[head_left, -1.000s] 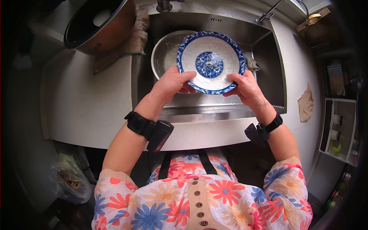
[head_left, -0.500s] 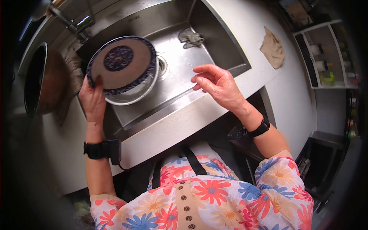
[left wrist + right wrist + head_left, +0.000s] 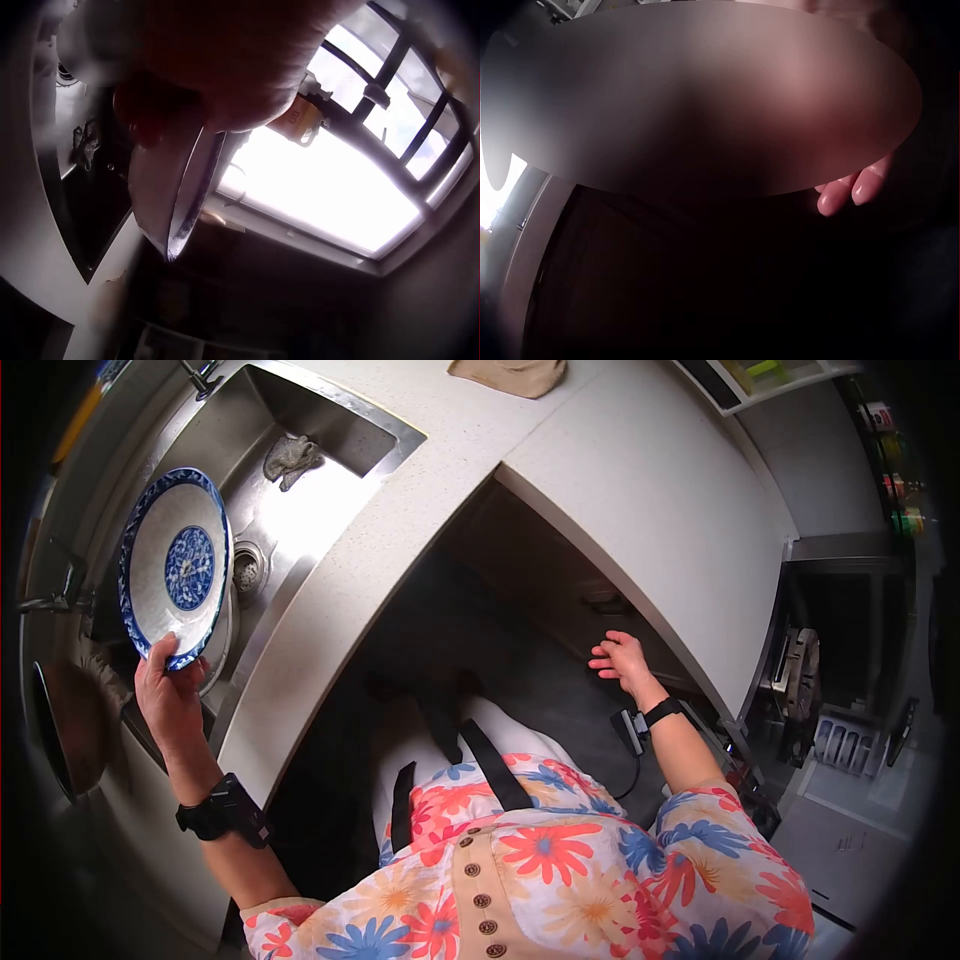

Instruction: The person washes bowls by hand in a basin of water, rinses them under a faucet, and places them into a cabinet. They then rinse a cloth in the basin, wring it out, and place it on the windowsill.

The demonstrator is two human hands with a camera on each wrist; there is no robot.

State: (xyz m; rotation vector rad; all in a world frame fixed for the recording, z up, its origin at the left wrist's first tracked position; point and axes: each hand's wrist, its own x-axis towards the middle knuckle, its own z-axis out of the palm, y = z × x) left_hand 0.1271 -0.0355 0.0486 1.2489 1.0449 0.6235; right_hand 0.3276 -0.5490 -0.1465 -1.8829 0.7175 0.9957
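Observation:
In the head view my left hand grips a blue-and-white plate at its near rim. The thumb lies on the patterned face and the fingers go behind it. The plate is tilted up over the left part of the sink, overlapping a metal basin. From the left wrist the plate shows edge-on below the dark, blurred hand. My right hand hangs low beside the cabinet front with loosely bent fingers and holds nothing. Its fingertips show in the right wrist view, where a blurred patch covers much else.
A grey rag lies in the sink near the drain. The counter turns a corner to the right, with a beige cloth on it. A brown pot stands at the left. An appliance is far right.
The view has swung right. Both hands held the plate a second ago; the right hand has let go and dropped beside the cabinet. The left hand has turned the plate's patterned face into view again.

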